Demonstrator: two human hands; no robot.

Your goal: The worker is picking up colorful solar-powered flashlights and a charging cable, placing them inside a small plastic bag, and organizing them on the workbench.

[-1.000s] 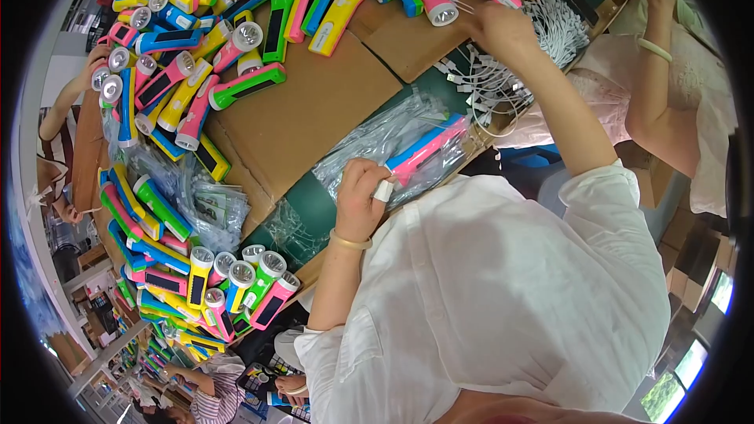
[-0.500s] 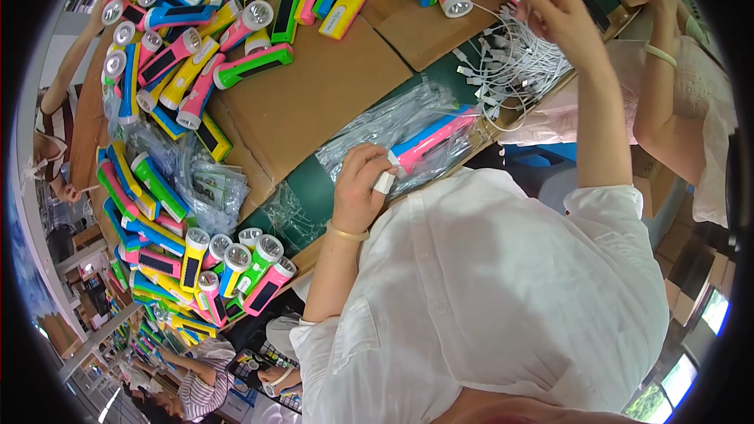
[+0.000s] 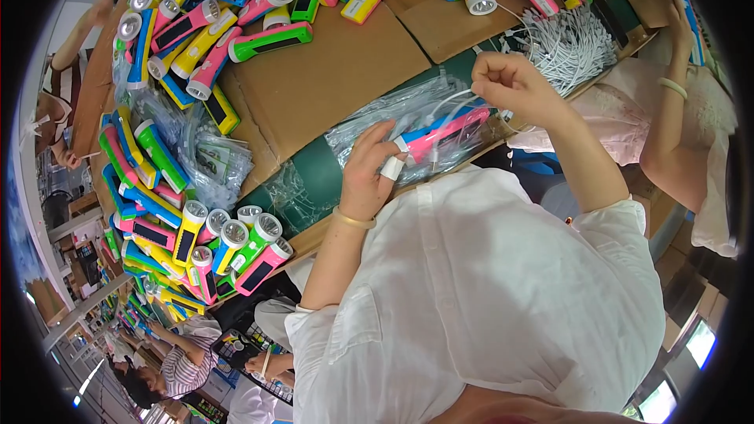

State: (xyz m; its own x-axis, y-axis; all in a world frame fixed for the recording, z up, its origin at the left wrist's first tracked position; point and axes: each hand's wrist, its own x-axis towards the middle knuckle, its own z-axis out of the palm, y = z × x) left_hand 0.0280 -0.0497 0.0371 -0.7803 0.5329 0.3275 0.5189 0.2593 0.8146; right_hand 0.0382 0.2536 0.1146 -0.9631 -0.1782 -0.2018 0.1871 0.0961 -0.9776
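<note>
A pink and blue flashlight [image 3: 428,146] lies on clear plastic bags [image 3: 365,127] at the table's near edge. My left hand [image 3: 371,166] is closed around its white left end, with a white wrap on one finger. Above the flashlight's right part, my right hand [image 3: 510,88] pinches a white USB cable [image 3: 451,99]. The cable loops down over the flashlight and the plastic. Whether the flashlight is inside a bag or on top, I cannot tell.
White cables [image 3: 572,45] lie heaped at the right. Many colored flashlights [image 3: 271,41] cover the far side and left, around brown cardboard [image 3: 330,82]. More plastic bags with printed slips [image 3: 214,165] lie left. A co-worker's arm [image 3: 666,122] is at the right, holding a blue flashlight [image 3: 685,12].
My right hand has come from the cable heap toward the flashlight, bringing a white cable. My left hand stays at the flashlight's end. A co-worker's blue flashlight has come into view at the right.
</note>
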